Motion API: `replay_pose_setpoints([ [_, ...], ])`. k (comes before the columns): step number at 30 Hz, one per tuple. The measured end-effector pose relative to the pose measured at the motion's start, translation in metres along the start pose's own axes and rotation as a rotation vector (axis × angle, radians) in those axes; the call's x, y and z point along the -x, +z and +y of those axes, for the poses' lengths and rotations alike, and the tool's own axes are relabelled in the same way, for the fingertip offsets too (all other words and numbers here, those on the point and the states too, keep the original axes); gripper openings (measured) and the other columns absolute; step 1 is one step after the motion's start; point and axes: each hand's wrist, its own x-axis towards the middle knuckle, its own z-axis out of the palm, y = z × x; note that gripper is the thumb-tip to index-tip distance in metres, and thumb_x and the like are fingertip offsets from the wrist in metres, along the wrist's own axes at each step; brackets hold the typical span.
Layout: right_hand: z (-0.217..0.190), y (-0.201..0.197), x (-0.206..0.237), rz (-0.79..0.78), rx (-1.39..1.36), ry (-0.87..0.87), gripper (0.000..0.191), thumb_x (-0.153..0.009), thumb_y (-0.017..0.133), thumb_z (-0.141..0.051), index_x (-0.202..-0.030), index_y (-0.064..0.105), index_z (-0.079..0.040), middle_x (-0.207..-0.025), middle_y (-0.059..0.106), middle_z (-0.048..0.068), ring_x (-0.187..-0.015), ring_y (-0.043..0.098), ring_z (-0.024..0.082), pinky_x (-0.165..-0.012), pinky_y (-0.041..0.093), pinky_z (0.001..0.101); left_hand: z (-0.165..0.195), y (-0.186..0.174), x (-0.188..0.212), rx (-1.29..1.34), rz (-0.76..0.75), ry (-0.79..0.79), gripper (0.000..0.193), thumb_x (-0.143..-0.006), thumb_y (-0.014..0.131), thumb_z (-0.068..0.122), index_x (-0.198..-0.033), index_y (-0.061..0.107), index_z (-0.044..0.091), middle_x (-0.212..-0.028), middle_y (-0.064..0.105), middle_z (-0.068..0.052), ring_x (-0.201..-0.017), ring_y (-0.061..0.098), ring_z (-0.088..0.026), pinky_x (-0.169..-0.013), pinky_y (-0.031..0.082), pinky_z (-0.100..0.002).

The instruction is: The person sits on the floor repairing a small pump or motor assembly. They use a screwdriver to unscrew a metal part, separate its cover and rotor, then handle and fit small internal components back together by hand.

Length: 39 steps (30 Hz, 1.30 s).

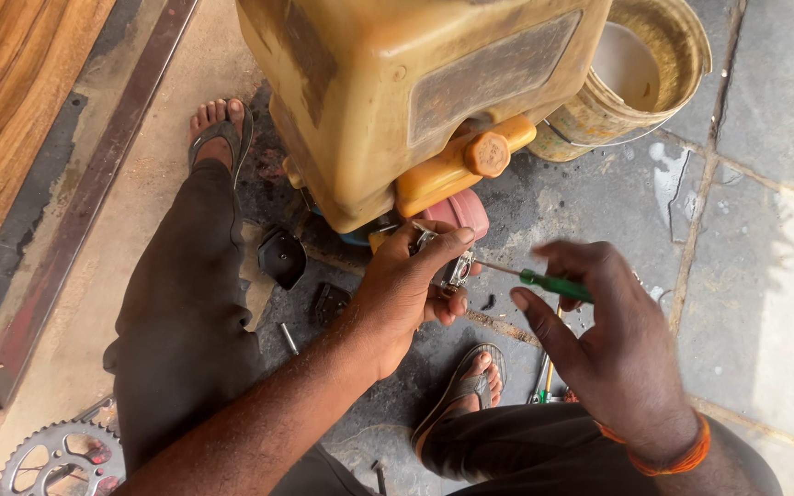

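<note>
My left hand grips a small metal part just under a big dirty yellow tank with an orange screw cap. My right hand holds a green-handled screwdriver; its thin shaft points left, with the tip at the metal part. An orange band circles my right wrist. Both feet in sandals rest on the floor on either side of the tank's base.
A worn round bucket stands behind the tank at upper right. Black plastic pieces and a bolt lie on the stone floor by my left leg. A chain sprocket lies at lower left. Wooden planks run along the left.
</note>
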Motion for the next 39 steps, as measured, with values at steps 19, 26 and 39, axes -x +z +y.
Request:
replay_pose_setpoints([
  [19, 0.0063, -0.0007, 0.0012, -0.076, 0.073, 0.036, 0.036, -0.093, 0.071, -0.026, -0.123, 0.062, -0.008, -0.102, 0.069, 0.010, -0.085, 0.068, 0.023, -0.066, 0.057, 0.0347, -0.0034, -0.0002, -0.0030, -0.001, 0.014, -0.007, 0.042, -0.085, 0.074, 0.039, -0.111, 0.059, 0.009, -0.087, 0.068, -0.007, -0.055, 0.062, -0.010, -0.049, 0.050, -0.025],
  [26, 0.0092, -0.0037, -0.0010, -0.143, 0.092, 0.109, 0.020, -0.099, 0.064, -0.023, -0.116, 0.066, -0.013, -0.103, 0.069, 0.012, -0.088, 0.074, 0.020, -0.071, 0.060, 0.0335, -0.0039, 0.0002, -0.0020, 0.000, 0.032, -0.040, 0.044, -0.085, 0.074, 0.040, -0.111, 0.057, 0.009, -0.088, 0.068, -0.007, -0.055, 0.062, -0.010, -0.049, 0.050, -0.025],
  [39, 0.0073, -0.0022, -0.0009, -0.135, 0.014, 0.109, 0.047, -0.087, 0.077, -0.027, -0.127, 0.063, -0.005, -0.104, 0.072, 0.011, -0.081, 0.071, 0.021, -0.066, 0.058, 0.0340, -0.0057, -0.0013, -0.0033, -0.003, 0.032, -0.015, 0.040, -0.086, 0.074, 0.037, -0.111, 0.058, 0.010, -0.086, 0.068, -0.005, -0.055, 0.061, -0.010, -0.049, 0.050, -0.025],
])
